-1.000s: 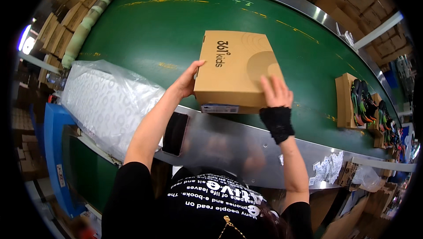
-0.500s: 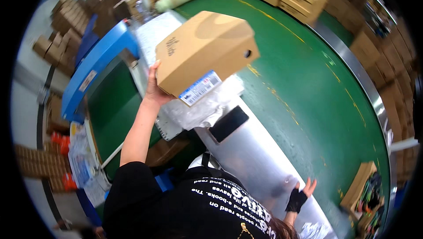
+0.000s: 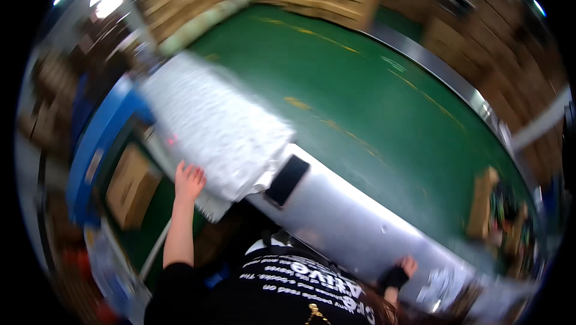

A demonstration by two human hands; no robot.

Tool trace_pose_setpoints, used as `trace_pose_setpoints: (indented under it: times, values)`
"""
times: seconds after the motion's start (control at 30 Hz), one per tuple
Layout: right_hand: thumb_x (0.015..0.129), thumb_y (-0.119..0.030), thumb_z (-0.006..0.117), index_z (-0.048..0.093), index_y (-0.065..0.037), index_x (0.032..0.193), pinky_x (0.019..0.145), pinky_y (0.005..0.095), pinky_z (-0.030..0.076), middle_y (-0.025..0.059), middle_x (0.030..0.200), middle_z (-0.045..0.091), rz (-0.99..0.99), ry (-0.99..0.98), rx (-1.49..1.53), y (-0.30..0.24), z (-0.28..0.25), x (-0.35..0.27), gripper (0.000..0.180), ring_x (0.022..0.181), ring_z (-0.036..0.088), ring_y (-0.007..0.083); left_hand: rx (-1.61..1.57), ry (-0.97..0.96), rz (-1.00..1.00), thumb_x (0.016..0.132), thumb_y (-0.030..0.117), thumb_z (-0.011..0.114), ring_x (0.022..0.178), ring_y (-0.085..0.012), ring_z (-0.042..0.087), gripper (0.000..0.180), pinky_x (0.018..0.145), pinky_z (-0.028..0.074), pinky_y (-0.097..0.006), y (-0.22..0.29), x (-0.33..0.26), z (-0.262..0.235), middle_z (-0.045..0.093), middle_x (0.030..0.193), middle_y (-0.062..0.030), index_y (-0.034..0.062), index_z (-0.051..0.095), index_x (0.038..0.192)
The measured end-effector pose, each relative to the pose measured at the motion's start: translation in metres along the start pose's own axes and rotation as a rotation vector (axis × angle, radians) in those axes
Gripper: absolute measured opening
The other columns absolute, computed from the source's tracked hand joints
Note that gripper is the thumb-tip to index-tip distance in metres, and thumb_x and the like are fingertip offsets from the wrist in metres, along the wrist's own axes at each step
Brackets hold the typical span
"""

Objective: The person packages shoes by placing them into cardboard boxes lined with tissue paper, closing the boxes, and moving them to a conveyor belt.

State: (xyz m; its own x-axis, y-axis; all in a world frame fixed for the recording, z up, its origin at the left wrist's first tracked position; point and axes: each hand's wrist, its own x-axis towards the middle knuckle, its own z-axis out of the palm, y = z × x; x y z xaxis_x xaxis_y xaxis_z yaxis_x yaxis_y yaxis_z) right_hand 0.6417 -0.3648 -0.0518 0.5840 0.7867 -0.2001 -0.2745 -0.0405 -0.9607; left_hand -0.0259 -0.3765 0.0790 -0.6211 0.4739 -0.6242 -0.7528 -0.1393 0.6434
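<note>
Green belt beside plain brown cardboard box (image 3: 131,186)

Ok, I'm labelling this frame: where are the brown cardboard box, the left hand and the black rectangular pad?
Brown cardboard box (image 3: 131,187), head view, middle of its top face.
Left hand (image 3: 189,180), head view, back of hand.
Black rectangular pad (image 3: 287,180), head view, centre.

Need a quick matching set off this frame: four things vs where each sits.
Things:
1. cardboard box
2. left hand
3. right hand
4. black pad

Places:
A. gripping the lower edge of the metal rim
B. on the lower belt beside the blue frame
C. flat on the metal rim, next to the plastic bags
D. at the near edge of the plastic bags

Pairs: 1-B, 2-D, 3-A, 4-C
</note>
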Motion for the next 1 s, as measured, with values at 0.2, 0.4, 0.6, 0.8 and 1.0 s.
trace_pose_setpoints:
  times: [0.2, 0.4, 0.6, 0.8, 1.0]
  values:
    - [0.072, -0.005, 0.050, 0.052, 0.001, 0.092, 0.076, 0.0391, 0.041, 0.0188, 0.088, 0.053, -0.781, -0.044, -1.171, -0.054, 0.070, -0.028, 0.020, 0.085, 0.049, 0.0339, 0.546, -0.738, -0.344, 0.084, 0.032, 0.047, 0.076, -0.0215, 0.054, 0.033, 0.062, 0.046, -0.035, -0.143, -0.039, 0.088, 0.053, 0.086, -0.0090, 0.0074, 0.046, 0.106]
    - [0.070, -0.001, 0.047, 0.049, -0.003, 0.107, 0.073, 0.0393, 0.043, 0.0160, 0.094, 0.055, -0.886, -0.458, -0.813, -0.050, 0.125, -0.097, 0.037, 0.084, 0.053, 0.0325, 0.861, -0.984, -0.926, 0.087, 0.037, 0.044, 0.070, -0.0223, 0.057, 0.037, 0.063, 0.048, -0.035, -0.276, -0.207, 0.148, 0.057, 0.081, -0.0096, 0.0051, 0.049, 0.105]
    - [0.069, 0.001, 0.048, 0.052, -0.005, 0.102, 0.078, 0.0390, 0.042, 0.0142, 0.098, 0.056, -0.774, -0.353, -0.837, -0.074, 0.076, -0.060, 0.034, 0.090, 0.053, 0.0297, 0.950, -1.087, -0.846, 0.086, 0.023, 0.050, 0.060, -0.0179, 0.052, 0.025, 0.052, 0.043, -0.028, -0.356, -0.200, 0.157, 0.054, 0.068, -0.0069, -0.0005, 0.054, 0.089]
    - [0.070, 0.002, 0.048, 0.055, -0.004, 0.090, 0.077, 0.0374, 0.045, 0.0152, 0.093, 0.055, -0.814, 0.016, -0.903, -0.120, -0.039, 0.080, 0.022, 0.087, 0.053, 0.0324, 0.947, -0.851, -0.804, 0.084, 0.019, 0.050, 0.057, -0.0164, 0.050, 0.020, 0.051, 0.042, -0.028, -0.418, -0.231, 0.174, 0.052, 0.065, -0.0042, 0.0008, 0.054, 0.089]
    - [0.068, -0.003, 0.058, 0.056, -0.004, 0.080, 0.071, 0.0371, 0.046, 0.0108, 0.087, 0.054, -1.120, 0.323, -0.951, -0.266, -0.103, 0.246, 0.012, 0.081, 0.054, 0.0285, 0.897, -0.709, -0.697, 0.083, 0.019, 0.051, 0.057, -0.0168, 0.049, 0.018, 0.049, 0.040, -0.030, -0.445, -0.262, 0.185, 0.052, 0.063, -0.0036, 0.0011, 0.055, 0.087]
